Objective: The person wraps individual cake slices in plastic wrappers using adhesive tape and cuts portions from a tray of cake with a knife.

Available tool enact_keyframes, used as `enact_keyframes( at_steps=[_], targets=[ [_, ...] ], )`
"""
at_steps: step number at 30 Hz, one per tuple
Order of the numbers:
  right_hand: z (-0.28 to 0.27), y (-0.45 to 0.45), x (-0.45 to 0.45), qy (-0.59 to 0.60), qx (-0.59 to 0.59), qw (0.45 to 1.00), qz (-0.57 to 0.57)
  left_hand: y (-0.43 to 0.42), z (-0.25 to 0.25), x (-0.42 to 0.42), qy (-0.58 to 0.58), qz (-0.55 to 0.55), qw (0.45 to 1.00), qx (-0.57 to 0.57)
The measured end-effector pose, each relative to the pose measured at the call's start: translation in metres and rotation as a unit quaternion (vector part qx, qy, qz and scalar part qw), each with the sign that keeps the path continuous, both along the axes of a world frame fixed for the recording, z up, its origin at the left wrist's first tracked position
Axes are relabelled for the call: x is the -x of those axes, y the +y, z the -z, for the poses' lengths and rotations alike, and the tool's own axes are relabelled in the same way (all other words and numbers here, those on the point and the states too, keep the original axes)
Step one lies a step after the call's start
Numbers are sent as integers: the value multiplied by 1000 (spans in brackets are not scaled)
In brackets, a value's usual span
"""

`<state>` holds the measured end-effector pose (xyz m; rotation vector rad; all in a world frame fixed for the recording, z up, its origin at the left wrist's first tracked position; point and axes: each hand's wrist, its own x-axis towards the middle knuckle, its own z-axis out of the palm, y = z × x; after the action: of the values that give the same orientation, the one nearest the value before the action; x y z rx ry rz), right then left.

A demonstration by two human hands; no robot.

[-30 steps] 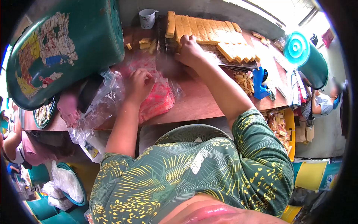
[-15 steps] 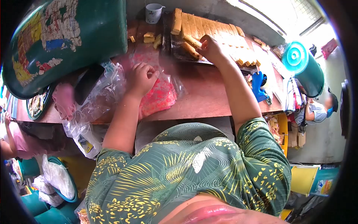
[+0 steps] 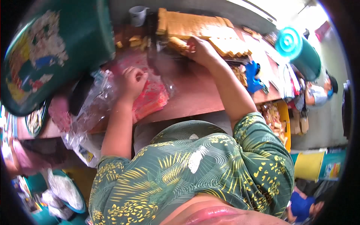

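At the near edge of a dark tray (image 3: 152,45), my right hand (image 3: 202,51) pinches the end of a yellow-brown bread stick (image 3: 178,44). Behind it on the tray lie rows of similar sticks packed side by side. My left hand (image 3: 134,80) is over a stack of red-printed clear plastic bags (image 3: 153,95), its fingers curled in. Whether anything is between those fingers cannot be made out. The picture is blurred by motion.
A big green drum (image 3: 86,41) lies at the left, with crumpled clear plastic (image 3: 99,101) beside it. A white mug (image 3: 138,15) and bread pieces (image 3: 135,41) are behind. A blue tape dispenser (image 3: 254,77) and teal drum (image 3: 300,52) stand right. Other people are at the sides.
The view has shifted, so the table appears farther left. Two loose sticks showed by my right hand before; now one shows at its fingers. My left hand remains over the bags.
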<state>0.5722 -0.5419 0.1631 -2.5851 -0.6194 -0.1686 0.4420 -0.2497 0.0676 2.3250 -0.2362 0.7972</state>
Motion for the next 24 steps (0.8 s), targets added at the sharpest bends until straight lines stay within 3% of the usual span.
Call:
enact_keyframes(
  at_steps=[3,5,9,10,12,16,18,20,24],
  targets=[
    [-7,0,7,3,22,1000,10,0,-3,-3,14,17,1000,-8],
    [-6,-5,28,-97,6,995,15,1,-4,-2,25,21,999,-12],
    [-26,-52,55,-86,-79,993,11,4,-1,-2,52,36,998,-15],
    [-5,-72,46,-168,-102,980,13,4,-1,-2,51,33,998,-21],
    [-46,-108,80,-95,-60,984,139,3,-2,0,49,36,998,-24],
    [-51,-214,87,-213,-184,941,190,2,-6,1,67,46,997,-9],
    [-53,-254,91,-251,-266,887,283,5,-4,0,95,42,995,-6],
    [-57,-287,102,-305,-224,867,323,4,-4,1,101,30,994,-23],
    [-38,-325,90,-177,-249,915,262,7,-2,-1,130,24,991,-26]
  ],
)
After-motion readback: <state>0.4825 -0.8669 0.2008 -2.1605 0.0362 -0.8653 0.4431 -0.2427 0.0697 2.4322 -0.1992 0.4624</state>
